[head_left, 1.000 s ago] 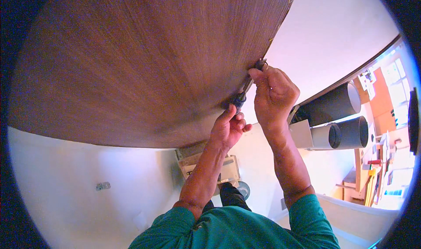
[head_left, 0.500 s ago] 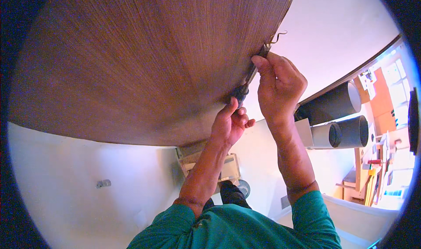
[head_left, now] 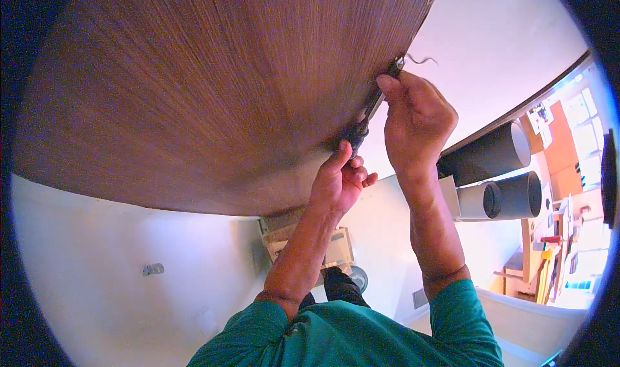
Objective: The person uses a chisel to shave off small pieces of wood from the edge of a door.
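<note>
A large dark-brown wood-grain panel (head_left: 213, 95) fills the upper left. Along its right edge lies a narrow, dark, file-like hand tool (head_left: 376, 102) with a black handle. My left hand (head_left: 337, 183) grips the handle end from below, thumb pressed against it and the other fingers curled. Farther up, my right hand (head_left: 420, 121) pinches the tool's other end between thumb and bent fingers. From the tip there, a thin curled strip (head_left: 422, 60) sticks out over the pale surface. The tool's contact with the edge is partly hidden by my fingers.
Large dark-grey rolls (head_left: 491, 154) and a white roll (head_left: 475, 200) lie at the right. A wooden box-like stand (head_left: 340, 247) is below, by my legs. A small metal plate (head_left: 153, 270) sits on the pale surface at lower left. Windows and shelving show far right.
My right hand has shifted slightly up and right along the panel edge with the tool's tip. The curled strip now points more to the right. My left hand stays nearly in place.
</note>
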The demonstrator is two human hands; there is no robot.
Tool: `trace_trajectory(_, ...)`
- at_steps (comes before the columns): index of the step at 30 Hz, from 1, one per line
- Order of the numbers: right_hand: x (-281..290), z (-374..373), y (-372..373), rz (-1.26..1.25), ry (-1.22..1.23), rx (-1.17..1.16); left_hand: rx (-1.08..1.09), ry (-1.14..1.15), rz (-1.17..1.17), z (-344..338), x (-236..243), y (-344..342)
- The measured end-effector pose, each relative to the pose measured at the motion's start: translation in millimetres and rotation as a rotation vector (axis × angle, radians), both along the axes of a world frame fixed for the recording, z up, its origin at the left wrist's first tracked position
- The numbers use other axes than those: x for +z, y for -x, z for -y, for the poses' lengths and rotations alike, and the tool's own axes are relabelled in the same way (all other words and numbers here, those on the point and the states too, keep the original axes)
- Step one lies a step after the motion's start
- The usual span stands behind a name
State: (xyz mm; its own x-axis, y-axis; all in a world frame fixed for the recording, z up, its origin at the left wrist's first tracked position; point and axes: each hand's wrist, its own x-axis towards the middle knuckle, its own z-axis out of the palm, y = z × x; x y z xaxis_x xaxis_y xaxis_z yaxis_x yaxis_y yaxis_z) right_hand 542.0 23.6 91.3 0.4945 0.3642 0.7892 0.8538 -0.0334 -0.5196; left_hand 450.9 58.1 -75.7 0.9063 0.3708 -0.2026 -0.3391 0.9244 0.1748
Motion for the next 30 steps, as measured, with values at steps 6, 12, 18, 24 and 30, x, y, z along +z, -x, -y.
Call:
trace_trajectory(6,84,-10,2,0.068,-0.226,-0.037,0.060,-0.239,0.034,3,97,-11)
trace_trajectory(12,71,6,17,-0.118,-0.104,-0.071,0.067,-0.318,0.047,10,73,-1)
trace_trajectory(18,-9,22,24,-0.169,-0.102,-0.095,0.003,-0.273,0.016,6,-4,22)
trace_trajectory(24,-54,27,18,-0.432,-0.107,0.045,0.007,-0.319,-0.172,6,-40,35)
trace_trajectory(30,-41,12,27,-0.291,-0.071,0.000,-0.030,-0.242,-0.005,4,-40,21)
